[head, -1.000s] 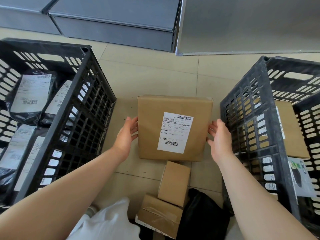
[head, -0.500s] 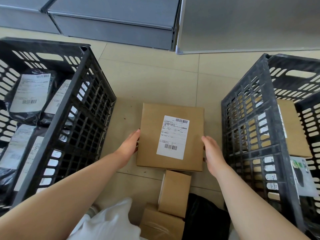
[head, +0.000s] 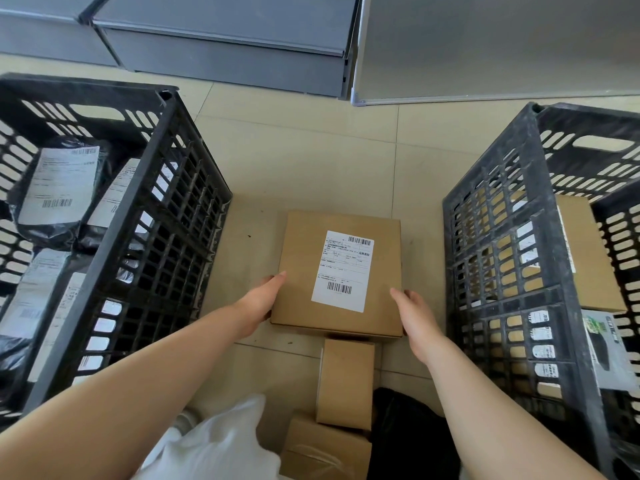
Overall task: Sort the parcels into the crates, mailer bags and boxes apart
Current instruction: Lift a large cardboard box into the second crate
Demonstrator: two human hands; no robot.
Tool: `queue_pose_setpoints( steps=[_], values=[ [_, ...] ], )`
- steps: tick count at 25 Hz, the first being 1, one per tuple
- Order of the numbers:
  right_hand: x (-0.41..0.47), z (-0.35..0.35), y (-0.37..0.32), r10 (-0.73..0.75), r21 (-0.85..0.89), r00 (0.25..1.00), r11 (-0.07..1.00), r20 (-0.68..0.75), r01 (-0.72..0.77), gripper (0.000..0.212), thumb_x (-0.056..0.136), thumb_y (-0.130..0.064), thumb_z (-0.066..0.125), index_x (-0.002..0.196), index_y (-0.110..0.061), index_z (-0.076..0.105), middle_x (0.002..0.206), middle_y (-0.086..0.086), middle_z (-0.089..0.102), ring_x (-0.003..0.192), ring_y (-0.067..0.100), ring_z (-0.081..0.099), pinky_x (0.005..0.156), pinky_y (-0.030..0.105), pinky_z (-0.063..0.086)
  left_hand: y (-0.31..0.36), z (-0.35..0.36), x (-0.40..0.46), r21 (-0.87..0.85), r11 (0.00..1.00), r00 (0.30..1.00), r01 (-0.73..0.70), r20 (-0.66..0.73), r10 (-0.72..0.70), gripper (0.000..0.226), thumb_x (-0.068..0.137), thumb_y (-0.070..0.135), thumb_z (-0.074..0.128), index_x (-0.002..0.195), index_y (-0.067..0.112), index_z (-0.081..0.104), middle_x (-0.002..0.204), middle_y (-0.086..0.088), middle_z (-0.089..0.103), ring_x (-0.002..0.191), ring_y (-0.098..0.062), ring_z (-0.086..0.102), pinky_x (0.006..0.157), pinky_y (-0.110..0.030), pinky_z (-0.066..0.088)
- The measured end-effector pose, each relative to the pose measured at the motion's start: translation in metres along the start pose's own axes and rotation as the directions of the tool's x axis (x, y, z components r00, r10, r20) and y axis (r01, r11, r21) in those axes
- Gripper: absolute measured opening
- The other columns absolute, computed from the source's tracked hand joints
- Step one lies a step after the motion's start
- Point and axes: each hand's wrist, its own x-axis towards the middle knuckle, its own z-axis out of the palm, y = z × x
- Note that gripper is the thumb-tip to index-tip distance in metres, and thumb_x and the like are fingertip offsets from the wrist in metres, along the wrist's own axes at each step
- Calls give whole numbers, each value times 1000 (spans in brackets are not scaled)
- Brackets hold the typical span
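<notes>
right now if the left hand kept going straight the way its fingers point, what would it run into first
The left hand already lies along the labelled box, fingers pointing up its left side. Straight on looks like bare floor, then the grey cabinet; depth is unclear.

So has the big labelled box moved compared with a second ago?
Yes. The labelled box has come nearer the person and lower in view, its near edge now meeting the small box, between the left hand and right hand.
</notes>
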Motion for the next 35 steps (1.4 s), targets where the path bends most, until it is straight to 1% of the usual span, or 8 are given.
queue_pose_setpoints(
  steps=[4, 8, 13, 16, 23, 25, 29, 35],
  values=[
    [-2, -2, 0, -81, -94, 997, 992, -3, 80, 58, 98, -23, 64, 151, -15, 42, 147, 3, 52, 129, 19, 51, 108, 35, 40, -3, -2, 4, 54, 999, 1000, 10, 11, -10, 109, 59, 87, 55, 151, 37, 29, 155, 9, 37, 143, -18, 33, 120, -42, 21],
    [-7, -5, -21, -166, -59, 986, 985, -17, 165, 54, 99, -16, 61, 150, -18, 45, 146, 1, 54, 129, 18, 52, 109, 35, 40, 22, 2, -19, 63, 988, 990, -140, -1, 140, 69, 90, 56, 50, 151, 30, 32, 150, 7, 44, 137, -18, 41, 118, -41, 27],
    [-22, -14, -81, -299, 34, 953, 953, -45, 300, 43, 102, -19, 56, 144, -24, 51, 127, -9, 62, 109, 8, 60, 94, 28, 44, 78, 13, -49, 23, 929, 920, -368, -132, 368, 44, 99, 27, 51, 143, 26, 45, 124, 8, 60, 111, -15, 58, 102, -35, 45],
    [-34, -30, -127, -404, 30, 908, 912, -112, 409, 30, 102, -22, 52, 131, -30, 56, 108, -18, 62, 98, -1, 57, 94, 31, 47, 117, 25, -69, -30, 884, 874, -467, -167, 456, 48, 93, 34, 56, 141, 34, 49, 127, 11, 61, 114, -11, 59, 100, -34, 47],
    [-63, -80, -210, -555, -39, 767, 818, -322, 575, 29, 99, -28, 46, 124, -27, 61, 106, -17, 64, 102, 9, 60, 75, 25, 46, 200, 75, -119, -76, 809, 808, -583, -161, 567, 58, 87, 51, 51, 143, 41, 43, 133, 13, 57, 120, -12, 55, 107, -41, 43],
    [-70, -103, -219, -587, -57, 725, 790, -361, 611, 17, 98, -38, 52, 113, -35, 60, 103, -22, 62, 102, 7, 60, 83, 28, 49, 212, 97, -134, -99, 794, 798, -600, -141, 586, 54, 94, 48, 46, 146, 38, 39, 136, 13, 54, 120, -11, 53, 107, -36, 42],
    [-76, -143, -222, -623, -98, 717, 772, -313, 628, 38, 93, -47, 64, 124, -26, 64, 116, -15, 67, 109, 6, 63, 91, 29, 52, 227, 126, -155, -150, 755, 769, -638, -164, 618, 48, 100, 40, 41, 147, 33, 39, 131, 16, 54, 111, -5, 51, 85, -23, 38],
    [-83, -164, -241, -621, 29, 673, 726, -401, 687, 39, 95, -37, 65, 129, -18, 64, 118, -10, 67, 103, 3, 62, 83, 20, 49, 248, 147, -173, -185, 690, 715, -699, -193, 672, 49, 101, 40, 39, 148, 27, 39, 139, 10, 51, 120, -9, 49, 95, -26, 39]
  ],
)
